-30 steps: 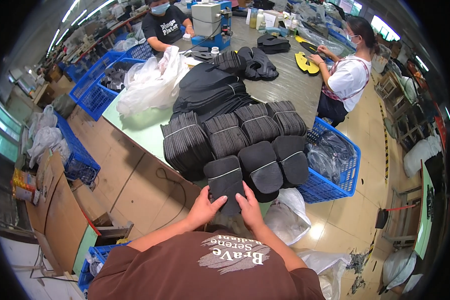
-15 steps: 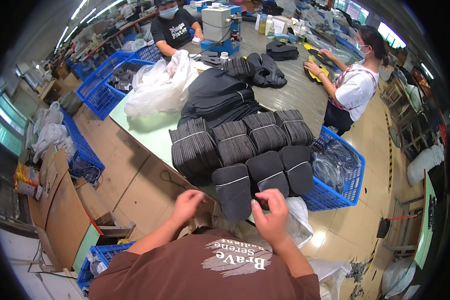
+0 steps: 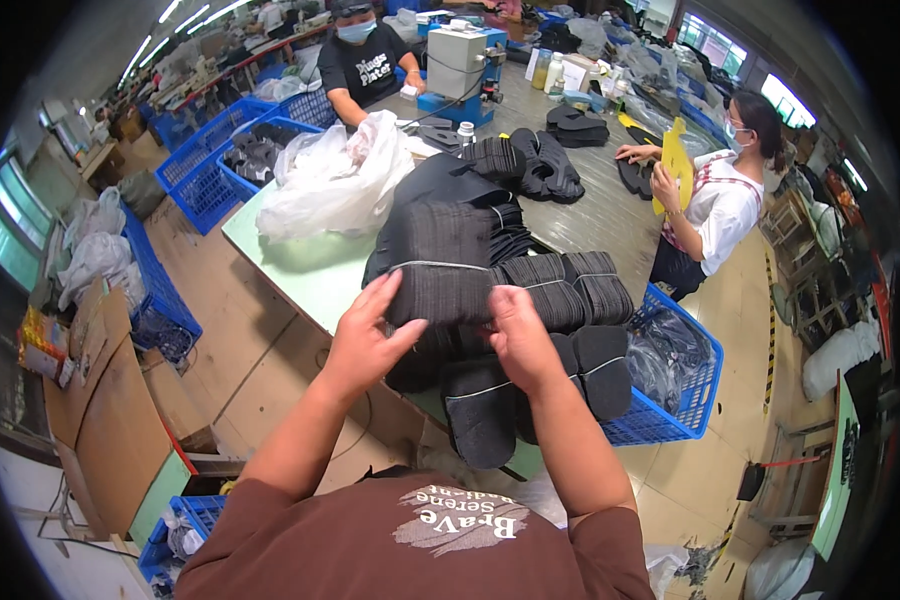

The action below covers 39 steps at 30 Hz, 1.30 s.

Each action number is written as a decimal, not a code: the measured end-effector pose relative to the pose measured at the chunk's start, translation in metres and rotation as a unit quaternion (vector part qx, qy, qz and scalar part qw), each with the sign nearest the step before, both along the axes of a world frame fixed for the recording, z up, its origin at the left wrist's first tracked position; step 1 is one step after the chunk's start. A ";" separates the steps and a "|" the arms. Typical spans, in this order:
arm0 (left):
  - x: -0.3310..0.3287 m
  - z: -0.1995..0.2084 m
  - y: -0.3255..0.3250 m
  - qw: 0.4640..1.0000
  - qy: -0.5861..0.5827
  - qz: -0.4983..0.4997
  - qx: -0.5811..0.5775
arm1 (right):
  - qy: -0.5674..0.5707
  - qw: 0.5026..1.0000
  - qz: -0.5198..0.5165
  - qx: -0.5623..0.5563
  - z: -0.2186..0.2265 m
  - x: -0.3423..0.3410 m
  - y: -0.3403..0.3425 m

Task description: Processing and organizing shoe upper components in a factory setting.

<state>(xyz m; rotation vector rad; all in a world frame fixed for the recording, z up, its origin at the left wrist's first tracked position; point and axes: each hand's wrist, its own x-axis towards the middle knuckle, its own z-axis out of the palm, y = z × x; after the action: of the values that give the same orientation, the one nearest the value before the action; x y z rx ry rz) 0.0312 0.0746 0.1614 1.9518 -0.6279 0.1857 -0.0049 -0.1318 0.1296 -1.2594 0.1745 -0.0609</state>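
A thick bundle of black, insole-shaped pieces (image 3: pixel 438 285), tied round with a pale band, is between my hands above the near end of the table. My left hand (image 3: pixel 370 335) grips its left end, fingers on the side and thumb low on the near face. At the right end, my right hand (image 3: pixel 522 335) presses its fingers to the edge. Just right of it lie more banded bundles (image 3: pixel 545 290). Flatter tied stacks (image 3: pixel 478 405) rest at the near edge, partly behind my right forearm. Beyond the held bundle is a heap of larger black pieces (image 3: pixel 432 185).
A white plastic bag (image 3: pixel 325 185) lies on the table's green left part (image 3: pixel 280 255). Blue crates stand at the right (image 3: pixel 710 390) and left (image 3: pixel 205 190). Across the table one person sits by a machine (image 3: pixel 455 70); another at right holds a yellow piece (image 3: pixel 675 170).
Both my hands have moved forward from the near edge and taken hold of a bundle from the left of the row. The person at right has raised a yellow piece.
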 end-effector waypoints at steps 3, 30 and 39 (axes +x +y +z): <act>0.019 0.031 -0.030 0.975 -0.155 -0.055 0.150 | -0.032 0.974 0.019 0.222 0.004 0.001 -0.019; 0.074 -0.041 -0.088 0.947 0.262 -0.181 -0.034 | 0.158 0.803 -0.112 -0.564 -0.021 -0.086 -0.126; 0.053 -0.111 0.059 0.888 0.447 0.110 -0.005 | 0.122 0.957 -0.198 -0.175 -0.067 -0.152 -0.174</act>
<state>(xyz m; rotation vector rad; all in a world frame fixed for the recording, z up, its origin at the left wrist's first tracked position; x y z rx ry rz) 0.0844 0.1336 0.0503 1.8345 0.2063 -0.5555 -0.1571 -0.3061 0.0623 -1.5692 0.6541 -0.2930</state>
